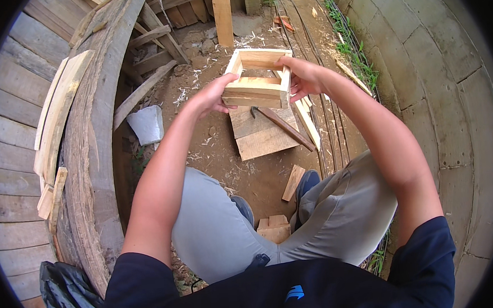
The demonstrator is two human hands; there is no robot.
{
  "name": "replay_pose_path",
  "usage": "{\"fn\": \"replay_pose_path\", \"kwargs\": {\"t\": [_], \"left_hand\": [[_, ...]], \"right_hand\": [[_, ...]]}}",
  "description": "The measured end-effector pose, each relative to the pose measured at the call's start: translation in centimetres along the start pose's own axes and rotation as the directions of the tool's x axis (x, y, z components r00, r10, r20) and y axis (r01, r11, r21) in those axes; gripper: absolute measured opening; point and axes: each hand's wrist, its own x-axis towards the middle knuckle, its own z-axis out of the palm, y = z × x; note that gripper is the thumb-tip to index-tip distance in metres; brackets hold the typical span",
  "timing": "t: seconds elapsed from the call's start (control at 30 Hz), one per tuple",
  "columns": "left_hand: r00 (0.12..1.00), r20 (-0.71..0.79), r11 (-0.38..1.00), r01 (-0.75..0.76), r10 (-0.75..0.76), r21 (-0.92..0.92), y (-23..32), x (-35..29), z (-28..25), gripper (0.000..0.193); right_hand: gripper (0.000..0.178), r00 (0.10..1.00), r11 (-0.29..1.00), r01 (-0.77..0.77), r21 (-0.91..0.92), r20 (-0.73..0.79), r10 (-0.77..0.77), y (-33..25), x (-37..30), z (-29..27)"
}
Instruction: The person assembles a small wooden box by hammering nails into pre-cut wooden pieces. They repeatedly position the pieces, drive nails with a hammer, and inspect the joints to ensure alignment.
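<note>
1. Wooden frame (256,96), one, box-shaped: four pale walls visible. I hold it out in front of me, by the far edge of the wooden platform; I cannot tell whether they touch. Contents: brown ground shows through the middle.
2. My left hand (215,96), gripping the frame's left end, thumb uppermost and fingers lower down.
3. My right hand (305,78), gripping the right end, thumb at the far corner, fingers along the outer side.
4. Wooden platform (266,145), one, low on the ground; its top shows plank seams.
5. Hammer-like tool (284,128), one, lying across the platform: dark hooked head toward the frame, wooden handle slanting down to the right, its end past the platform's edge.
6. Pale wood strips (308,125), more than one, just right of the platform; exact count unclear.
7. Loose wood piece (293,183), one, beside my right shoe (307,183). Wooden block (274,229), one, between my feet.
8. Grey-white slab (146,125), one, left of the platform. Wood shavings scattered over the ground.
9. Black plastic bag (68,295), one, lower left; contents hidden.
10. Upright post (222,17), one, at the far side. Block wall (440,91) on my right; thick timber (100,123) on my left.
</note>
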Motion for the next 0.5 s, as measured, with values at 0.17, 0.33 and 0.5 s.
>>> {"fn": "replay_pose_path", "kwargs": {"t": [0.17, 0.33, 0.5], "left_hand": [[0.999, -0.026, 0.995, 0.029, -0.031, -0.096, 1.1, -1.1, 2.2, 0.07], [0.999, 0.035, 0.992, 0.037, -0.032, -0.123, 1.1, -1.1, 2.3, 0.069], [0.997, 0.069, 0.99, 0.05, -0.041, -0.132, 1.3, -1.5, 2.5, 0.073]], "right_hand": [[0.066, 0.998, 0.977, 0.038, 0.21, -0.053, -0.028, -0.5, -0.9, 1.7], [0.065, 0.999, 0.96, 0.027, 0.277, -0.03, -0.019, -0.8, -1.0, 1.6], [0.065, 1.0, 0.968, -0.009, 0.25, -0.018, 0.014, -0.5, -0.8, 1.4]]}}
